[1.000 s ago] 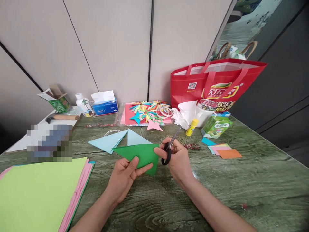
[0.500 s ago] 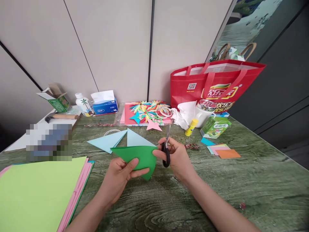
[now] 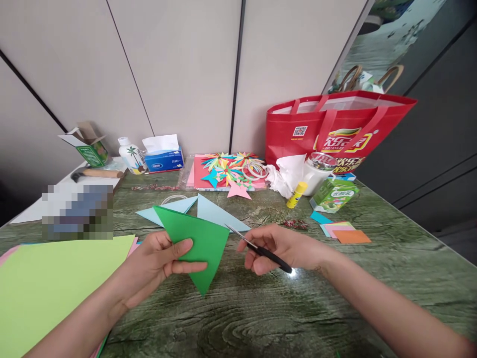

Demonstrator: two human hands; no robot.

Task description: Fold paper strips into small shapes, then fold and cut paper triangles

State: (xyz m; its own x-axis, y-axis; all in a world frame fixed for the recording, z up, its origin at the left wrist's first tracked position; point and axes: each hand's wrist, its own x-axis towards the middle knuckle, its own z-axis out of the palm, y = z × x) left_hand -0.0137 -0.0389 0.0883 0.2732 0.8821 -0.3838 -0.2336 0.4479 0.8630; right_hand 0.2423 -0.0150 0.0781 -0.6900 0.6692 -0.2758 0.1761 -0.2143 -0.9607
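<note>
A folded triangle of green paper (image 3: 203, 238) is pinched in my left hand (image 3: 167, 256), thumb on its front face, one corner pointing down. My right hand (image 3: 274, 246) holds black-handled scissors (image 3: 266, 252). The blades point up and left, with their tips right by the paper's right corner; whether they touch it I cannot tell. Behind the green paper, two light blue folded paper triangles (image 3: 216, 214) lie on the table, partly covered by it. A roll of tape (image 3: 175, 199) sits behind the left one.
Colored paper sheets (image 3: 55, 288) are stacked at left. Farther back stand a tissue box (image 3: 164, 158), a white bottle (image 3: 130, 156), paper stars (image 3: 238, 189), a glue stick (image 3: 297, 195), a lidded mug (image 3: 316, 171), a green carton (image 3: 334, 195) and a red bag (image 3: 298, 124). A hammer (image 3: 100, 173) lies at left.
My left hand has moved left with the green paper, which now hangs flatter and tilted. The scissors have swung from upright to pointing left at the paper's corner.
</note>
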